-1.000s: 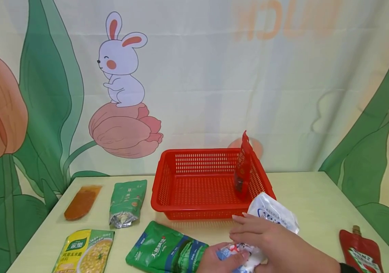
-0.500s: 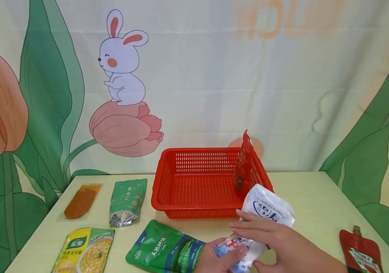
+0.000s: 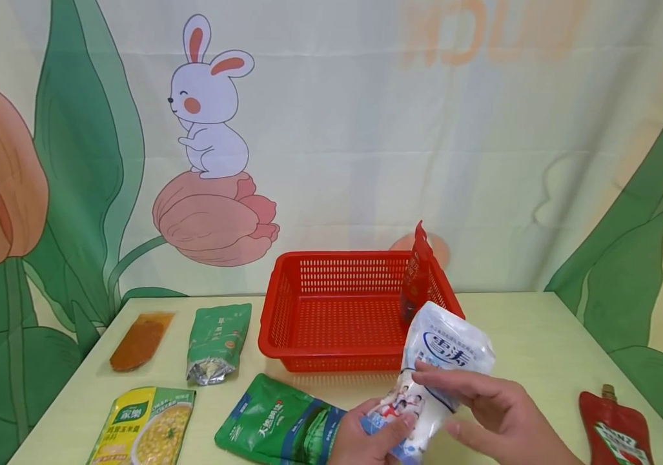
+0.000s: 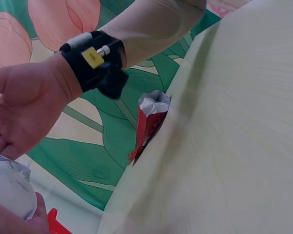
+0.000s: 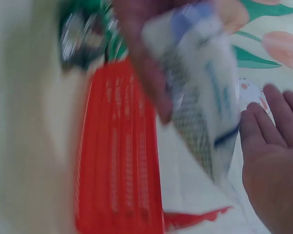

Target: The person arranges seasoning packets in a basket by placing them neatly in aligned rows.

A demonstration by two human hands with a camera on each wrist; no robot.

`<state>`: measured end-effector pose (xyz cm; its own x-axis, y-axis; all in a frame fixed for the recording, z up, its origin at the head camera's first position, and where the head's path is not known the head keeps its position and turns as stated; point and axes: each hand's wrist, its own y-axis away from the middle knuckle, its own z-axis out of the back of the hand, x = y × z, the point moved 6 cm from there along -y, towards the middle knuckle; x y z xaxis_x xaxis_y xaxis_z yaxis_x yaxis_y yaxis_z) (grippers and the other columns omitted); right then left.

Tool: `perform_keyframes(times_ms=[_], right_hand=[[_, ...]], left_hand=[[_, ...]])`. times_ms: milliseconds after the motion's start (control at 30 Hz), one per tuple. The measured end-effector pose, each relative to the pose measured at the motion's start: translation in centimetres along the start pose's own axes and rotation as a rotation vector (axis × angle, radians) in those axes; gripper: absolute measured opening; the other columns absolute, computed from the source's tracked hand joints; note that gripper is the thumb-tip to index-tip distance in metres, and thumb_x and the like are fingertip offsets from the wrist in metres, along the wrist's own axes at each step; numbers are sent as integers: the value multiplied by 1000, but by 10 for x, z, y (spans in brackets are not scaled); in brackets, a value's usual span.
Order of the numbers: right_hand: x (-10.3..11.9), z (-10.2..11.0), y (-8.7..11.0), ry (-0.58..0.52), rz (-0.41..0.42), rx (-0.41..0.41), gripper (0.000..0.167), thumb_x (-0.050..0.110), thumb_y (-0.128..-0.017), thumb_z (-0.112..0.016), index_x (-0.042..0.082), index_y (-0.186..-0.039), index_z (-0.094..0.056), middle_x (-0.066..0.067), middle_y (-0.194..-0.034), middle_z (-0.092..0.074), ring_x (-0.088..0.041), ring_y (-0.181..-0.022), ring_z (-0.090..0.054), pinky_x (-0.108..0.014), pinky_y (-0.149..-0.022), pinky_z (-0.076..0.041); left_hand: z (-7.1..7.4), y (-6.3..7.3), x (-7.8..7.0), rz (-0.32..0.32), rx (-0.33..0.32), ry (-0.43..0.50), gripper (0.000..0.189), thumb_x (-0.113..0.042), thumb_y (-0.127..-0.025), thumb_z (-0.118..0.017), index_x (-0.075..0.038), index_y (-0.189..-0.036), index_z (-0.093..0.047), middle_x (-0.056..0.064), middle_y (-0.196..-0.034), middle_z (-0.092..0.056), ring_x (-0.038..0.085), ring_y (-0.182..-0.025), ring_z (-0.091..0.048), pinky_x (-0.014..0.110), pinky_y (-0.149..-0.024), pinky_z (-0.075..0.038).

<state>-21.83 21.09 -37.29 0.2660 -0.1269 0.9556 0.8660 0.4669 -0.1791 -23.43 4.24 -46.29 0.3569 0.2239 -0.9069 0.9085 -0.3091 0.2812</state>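
In the head view, a white bag with blue lettering (image 3: pixel 453 342) stands tilted near the front of the table. My left hand (image 3: pixel 368 436) holds its lower end, the thumb lying over the printed front. Beside the bag's right side is my right hand (image 3: pixel 499 413), its fingers extended; whether they touch the bag I cannot tell. The right wrist view shows the bag (image 5: pixel 200 92) blurred, with the right palm (image 5: pixel 278 161) spread beside it. A green pouch (image 3: pixel 275 420) lies just left of the left hand, partly covered by it.
Behind the hands sits a red basket (image 3: pixel 337 365) with a red packet (image 3: pixel 416 278) upright inside. To the left lie a brown sauce packet (image 3: pixel 141 342), a green foil pouch (image 3: pixel 219 336) and a yellow soup pouch (image 3: pixel 145 429). A red ketchup pouch (image 3: pixel 616 426) lies at right.
The bag has tipped more upright and shifted slightly left, showing more of its front. My right hand has moved off the bag's front to its right side. The left hand keeps its grip.
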Motion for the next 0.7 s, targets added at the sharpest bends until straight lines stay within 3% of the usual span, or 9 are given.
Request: perform_keyframes(times_ms=[67,133,233,333,400,467,567,700], right_hand=[[-1,0,2,-305,43,-10,40,-1,-107,-43,6,-143,-58,-5,-147,-61,-16,-136,-58,-31,-109,-49],[-4,1,2,-558,50,-20,42,0,-109,-31,4,-136,-63,-9,-138,-67,-22,-130,-63,-33,-109,-50],[-17,3,3,-735,-41,-112,46,12,-112,-28,12,-120,-73,-5,-119,-76,-20,-113,-72,-31,-102,-55],[-34,6,6,-731,-193,-252,40,25,-113,-35,18,-106,-74,3,-89,-72,-13,-88,-68,-26,-87,-56],[-44,7,8,-707,-301,-332,32,32,-111,-42,21,-105,-71,6,-76,-59,-11,-77,-58,-24,-78,-50],[-52,5,8,-689,-373,-373,25,36,-110,-46,22,-112,-68,5,-73,-49,-12,-76,-49,-26,-76,-45],[-60,3,5,-640,-444,-407,31,39,-108,-49,21,-132,-57,6,-86,-58,-14,-85,-51,-27,-80,-45],[-65,-1,-1,-566,-503,-426,55,42,-106,-52,19,-153,-35,6,-123,-65,-20,-111,-58,-31,-95,-51]], left_hand=[[0,1,-1,-17,-7,35,48,-25,-91,-80,1,-127,-63,5,-97,-72,14,-81,-72,28,-76,-62],[-1,1,-3,-40,-7,75,48,-21,-91,-79,3,-130,-61,7,-101,-72,15,-86,-71,30,-81,-62],[0,1,-5,-53,-11,100,50,-19,-92,-78,4,-132,-59,8,-106,-71,16,-89,-70,32,-84,-62],[1,2,-7,-61,-27,87,49,-19,-92,-78,3,-131,-60,8,-106,-70,16,-87,-69,30,-83,-61],[2,3,-9,-68,-42,74,48,-20,-91,-79,2,-129,-61,7,-103,-70,15,-85,-69,29,-80,-61],[3,5,-9,-87,-51,67,46,-20,-90,-80,2,-127,-63,7,-101,-71,15,-84,-69,27,-78,-60],[3,7,-10,-99,-50,46,48,-23,-88,-82,1,-126,-64,6,-97,-71,14,-81,-69,26,-74,-59],[3,10,-8,-95,-47,5,50,-29,-84,-85,-2,-122,-68,4,-91,-72,14,-78,-70,26,-72,-58]])
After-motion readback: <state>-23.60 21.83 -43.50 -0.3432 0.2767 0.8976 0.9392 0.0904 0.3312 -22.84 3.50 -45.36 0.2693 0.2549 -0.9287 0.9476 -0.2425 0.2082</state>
